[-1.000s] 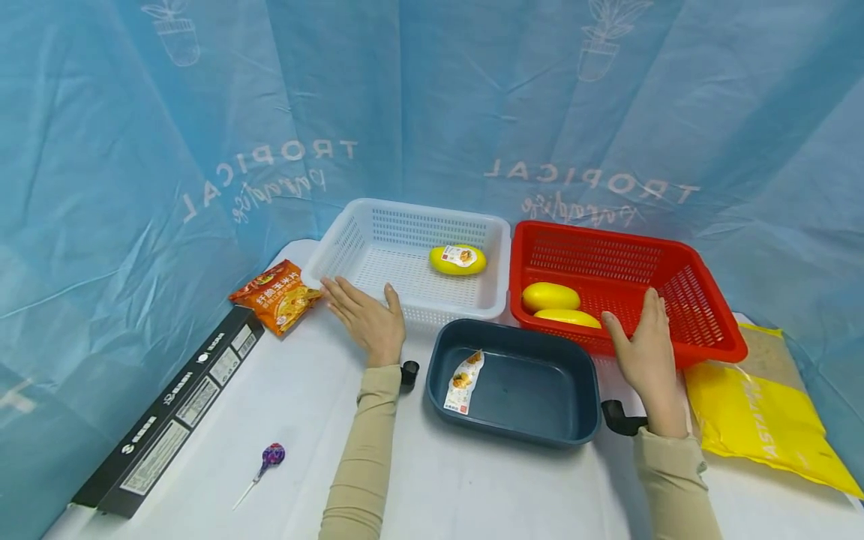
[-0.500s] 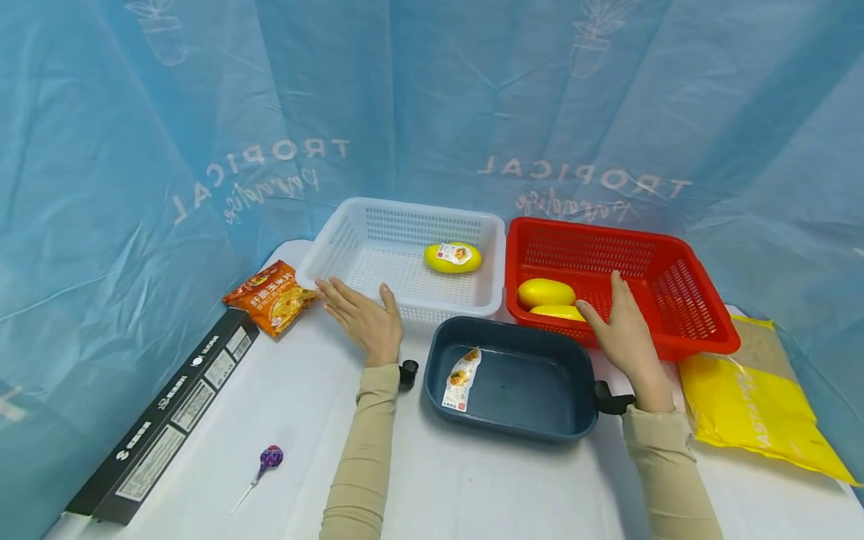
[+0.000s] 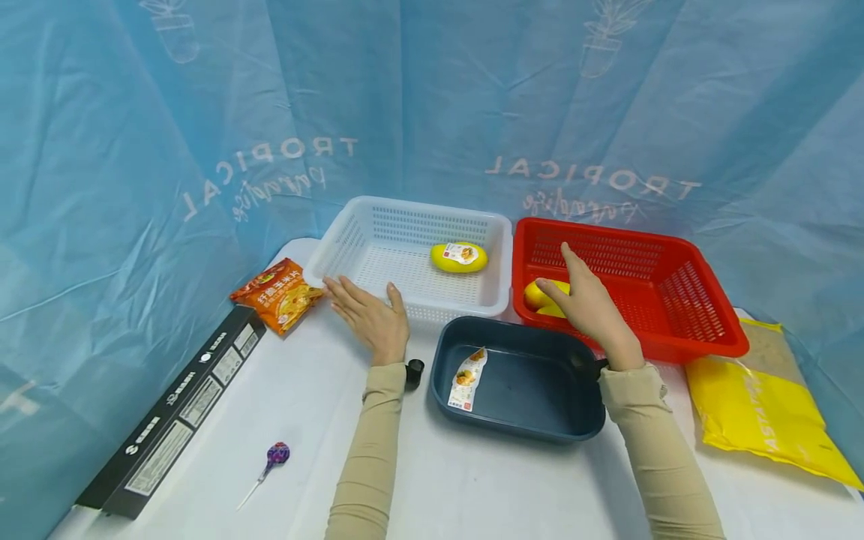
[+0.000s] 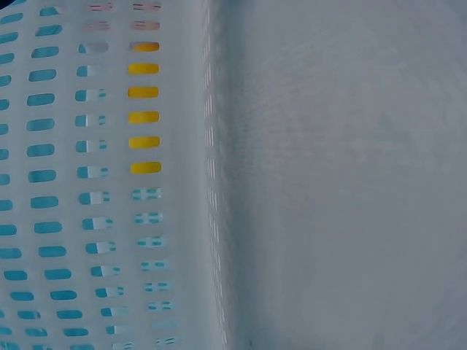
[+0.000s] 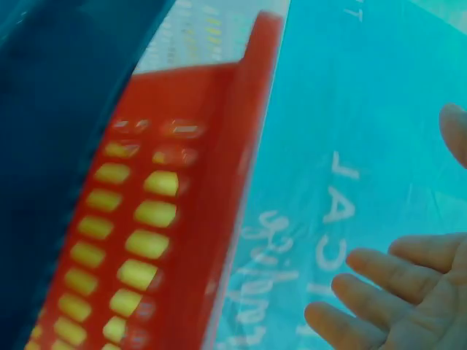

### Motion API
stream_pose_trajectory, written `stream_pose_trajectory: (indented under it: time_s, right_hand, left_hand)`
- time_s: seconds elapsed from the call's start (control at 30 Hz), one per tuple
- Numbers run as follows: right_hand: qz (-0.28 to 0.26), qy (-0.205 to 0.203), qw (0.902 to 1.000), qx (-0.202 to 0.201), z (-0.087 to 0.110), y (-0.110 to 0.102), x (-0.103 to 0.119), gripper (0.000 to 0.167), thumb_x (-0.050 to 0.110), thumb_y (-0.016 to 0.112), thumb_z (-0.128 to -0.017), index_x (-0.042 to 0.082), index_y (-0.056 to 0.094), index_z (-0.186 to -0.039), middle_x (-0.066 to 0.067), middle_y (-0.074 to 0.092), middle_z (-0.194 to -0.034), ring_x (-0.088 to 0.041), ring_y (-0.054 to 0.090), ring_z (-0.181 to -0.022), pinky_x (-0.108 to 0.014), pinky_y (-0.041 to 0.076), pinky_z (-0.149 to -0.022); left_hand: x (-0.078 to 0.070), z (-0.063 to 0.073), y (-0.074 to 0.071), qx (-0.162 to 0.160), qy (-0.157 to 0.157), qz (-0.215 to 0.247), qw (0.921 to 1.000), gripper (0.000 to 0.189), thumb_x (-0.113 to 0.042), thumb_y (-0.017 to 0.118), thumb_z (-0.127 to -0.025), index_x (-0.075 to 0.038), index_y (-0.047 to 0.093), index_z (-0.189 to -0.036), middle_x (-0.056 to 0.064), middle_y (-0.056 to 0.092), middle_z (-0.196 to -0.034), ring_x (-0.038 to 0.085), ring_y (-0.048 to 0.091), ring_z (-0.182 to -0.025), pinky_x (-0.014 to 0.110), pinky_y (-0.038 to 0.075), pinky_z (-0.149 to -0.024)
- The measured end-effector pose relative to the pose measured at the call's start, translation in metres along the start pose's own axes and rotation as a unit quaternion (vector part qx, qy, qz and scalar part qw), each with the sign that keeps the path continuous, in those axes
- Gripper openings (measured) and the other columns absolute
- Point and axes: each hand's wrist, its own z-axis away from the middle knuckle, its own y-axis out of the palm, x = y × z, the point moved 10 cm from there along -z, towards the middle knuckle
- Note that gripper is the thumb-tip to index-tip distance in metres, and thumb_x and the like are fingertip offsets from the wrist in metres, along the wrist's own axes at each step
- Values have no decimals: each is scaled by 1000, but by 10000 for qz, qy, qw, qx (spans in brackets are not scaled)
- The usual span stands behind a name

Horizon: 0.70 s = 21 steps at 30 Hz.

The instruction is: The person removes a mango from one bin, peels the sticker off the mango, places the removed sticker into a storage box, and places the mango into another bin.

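My left hand (image 3: pixel 373 319) has its fingers straight and its thumb apart, at the near left corner of the white basket (image 3: pixel 388 259). One yellow, mango-shaped fruit (image 3: pixel 459 259) with a paper label lies in that basket. My right hand (image 3: pixel 595 306) holds nothing; its fingers extend over the red basket (image 3: pixel 695 300). Two more yellow fruits (image 3: pixel 533 296) lie in the red basket's left end, partly hidden behind the right thumb. The right wrist view shows the spread fingers (image 5: pixel 376 302) beyond the basket's red wall. Below the right wrist stands a dark blue tub (image 3: pixel 526 397).
A loose paper label (image 3: pixel 467 379) lies in the tub. To the left are an orange snack bag (image 3: pixel 280 296), a long black box (image 3: pixel 178 409) and a purple lollipop (image 3: pixel 275 456). A yellow bag (image 3: pixel 763 405) lies at right. Blue curtain (image 3: pixel 432 97) hangs behind the baskets.
My right hand has moved left across the red basket's near side, now covering part of the two yellow fruits. The left hand stays at the white basket's corner.
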Motion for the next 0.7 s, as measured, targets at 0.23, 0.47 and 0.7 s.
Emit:
stream_pose_trajectory:
  time_s: [0.23, 0.47, 0.7]
  right_hand:
    - [101, -207, 9996, 172, -24, 7, 29, 94, 53, 56, -92, 13, 2, -157, -16, 13, -163, -40, 19, -147, -62, 27, -112]
    - [186, -591, 9973, 403, -47, 17, 62, 88, 43, 59, -94, 10, 7, -157, -14, 16, -163, -37, 22, -147, -58, 28, -114]
    - [65, -755, 9952, 626, -64, 26, 78, 85, 43, 58, -94, 9, 10, -157, -13, 19, -162, -35, 23, -148, -55, 26, -116]
  left_hand:
    - [-1, 0, -3, -109, 31, -218, 9997, 81, -48, 38, -99, 8, 11, -151, 27, -1, -161, 38, 0, -151, 49, 9, -123]
    - [-5, -2, -5, 204, -88, -761, 9969, 84, -46, 43, -98, 9, 11, -151, 26, -1, -161, 37, 0, -151, 46, 6, -124]
    - [-5, -2, -6, 460, -160, -836, 9953, 84, -47, 42, -98, 9, 8, -152, 26, -1, -161, 37, -1, -151, 46, 5, -124]
